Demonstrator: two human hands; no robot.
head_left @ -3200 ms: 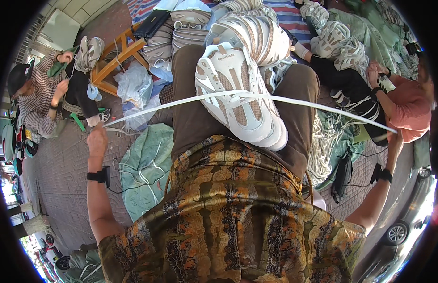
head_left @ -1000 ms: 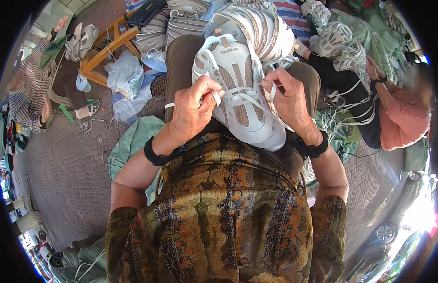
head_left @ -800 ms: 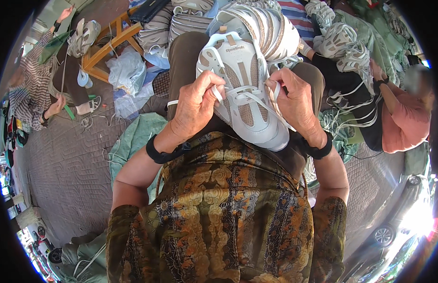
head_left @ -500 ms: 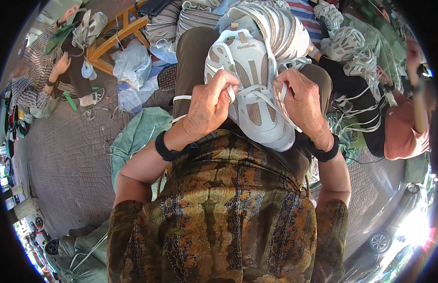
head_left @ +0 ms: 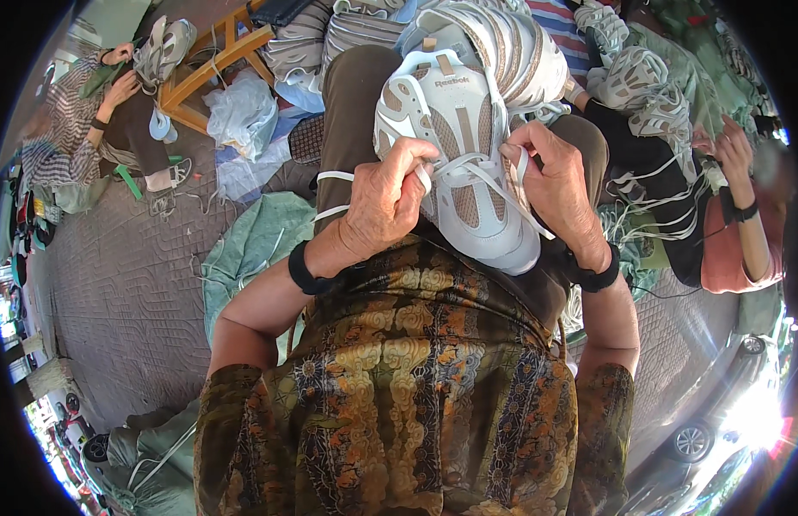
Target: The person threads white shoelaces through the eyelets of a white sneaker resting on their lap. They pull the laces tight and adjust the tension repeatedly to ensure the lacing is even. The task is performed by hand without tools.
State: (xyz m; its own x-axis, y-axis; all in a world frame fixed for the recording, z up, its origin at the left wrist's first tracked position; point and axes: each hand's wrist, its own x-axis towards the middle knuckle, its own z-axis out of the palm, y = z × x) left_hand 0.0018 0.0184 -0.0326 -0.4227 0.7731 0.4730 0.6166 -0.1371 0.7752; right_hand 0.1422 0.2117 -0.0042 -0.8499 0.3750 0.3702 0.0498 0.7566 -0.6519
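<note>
A white and beige sneaker upper [head_left: 457, 110] rests across my lap, its rounded toe pointing toward me. White shoelace [head_left: 468, 169] crosses the middle of it in a loose knot. My left hand [head_left: 383, 196] pinches one lace end at the left side of the shoe, with a loose length trailing behind the wrist. On the other side, my right hand [head_left: 561, 182] pinches the other lace end between thumb and fingers, a short tail hanging down along the toe. Both hands are level with the knot. Black bands circle both wrists.
Stacked sneaker uppers [head_left: 519, 56] lie beyond my knees. A wooden stool frame [head_left: 211, 69] and a clear plastic bag [head_left: 242, 116] stand at the far left. Green sacking [head_left: 257, 241] lies by my left leg. Co-workers sit left and right, beside more uppers [head_left: 631, 77] and loose white laces [head_left: 666, 211].
My hands keep their pinch on the laces, barely shifting. The left co-worker's hands have moved close to a shoe, and the right co-worker's hands have come together lower down.
</note>
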